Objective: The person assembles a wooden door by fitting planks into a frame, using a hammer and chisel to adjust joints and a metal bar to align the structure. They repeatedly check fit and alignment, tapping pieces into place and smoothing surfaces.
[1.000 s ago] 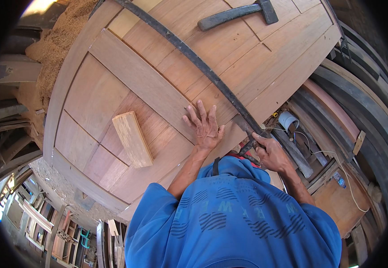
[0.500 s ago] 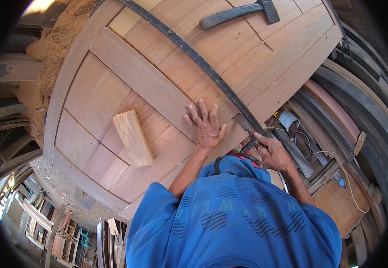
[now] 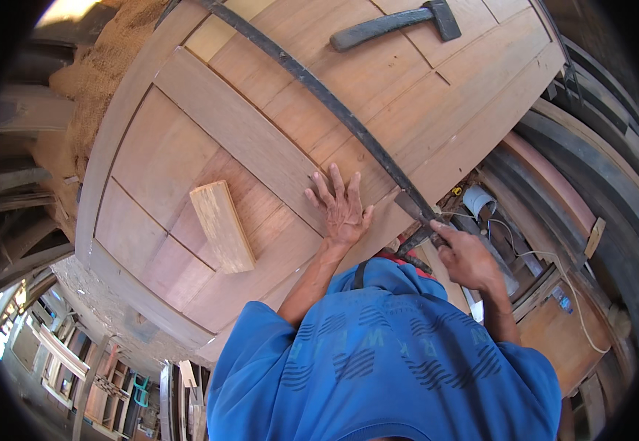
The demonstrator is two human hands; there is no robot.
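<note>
Slightly lower and farther to the person's right than half a second ago, the right hand (image 3: 470, 259) is at the near end of a long dark clamp (image 3: 358, 130); the left hand (image 3: 343, 213) stays in place. The right hand's fingers are bent against the metal, but whether they close round it cannot be told. The left hand holds nothing: it lies palm down, fingers spread, on a wooden door (image 3: 290, 110), left of the right hand.

From that right-hand grip, the clamp's bar runs away across the door, toward the upper left. It looks like steel, so it is probably heavy and stiff, awkward to lift by one end; the bar's middle seems the balanced place to take hold, the near end the place for turning. The door looks broad, rigid and smooth, its surface likely easy to dent, best held by its outer frame.

Left of both hands, a pale block (image 3: 224, 228) lies on the door. Beyond the grip and the bar rests a hammer (image 3: 393, 27). Just right of the grip, below door level, is a white bucket (image 3: 479, 202).
</note>
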